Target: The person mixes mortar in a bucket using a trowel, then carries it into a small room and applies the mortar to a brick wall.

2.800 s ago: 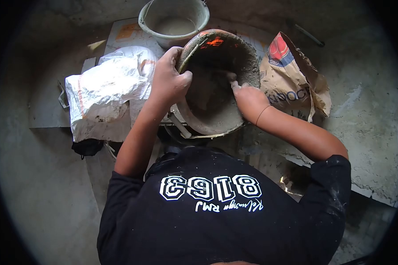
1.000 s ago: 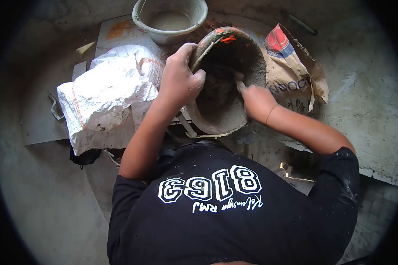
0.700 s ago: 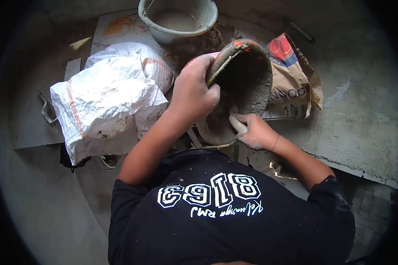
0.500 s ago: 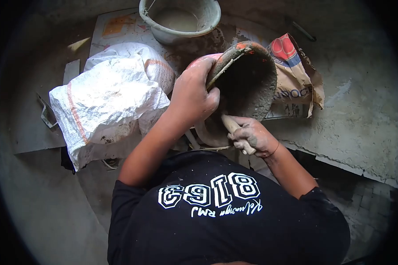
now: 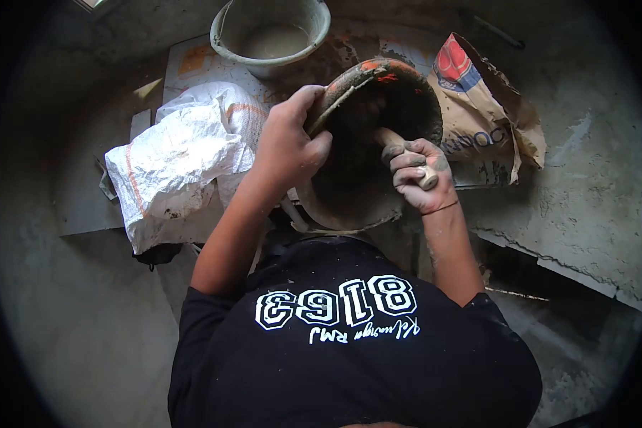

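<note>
Steadying hand: clamped on the rim of the tilted bucket (image 5: 417, 96) at 10 o'clock, the left hand (image 5: 292, 139) shows its thumb at the mouth's edge, most other fingers out of sight.
Working hand: at the mouth's 4 o'clock, the right hand (image 5: 417, 171), smeared grey, curls its fingers round a pale tool handle (image 5: 428, 179); the tool's far end is lost in the shadowed interior.
Bucket: just above the picture's center toward 12 o'clock, mouth tipped toward the person, wall crusted and orange-flecked along the upper rim.
Heft: probably awkward and heavy for its size, the crust adding weight; the rim looks stiff, gritty, perhaps slick where damp, best taken at 10 o'clock, with a full wrap for the handle.
Surroundings: a grey bucket (image 5: 264, 61) at 11 o'clock of the tilted one, a white sack (image 5: 182, 157) at 9, a printed paper bag (image 5: 481, 118) between 2 and 3.
Half a second on: the right hand has risen from about 5 o'clock, its handle higher beside the mouth.
</note>
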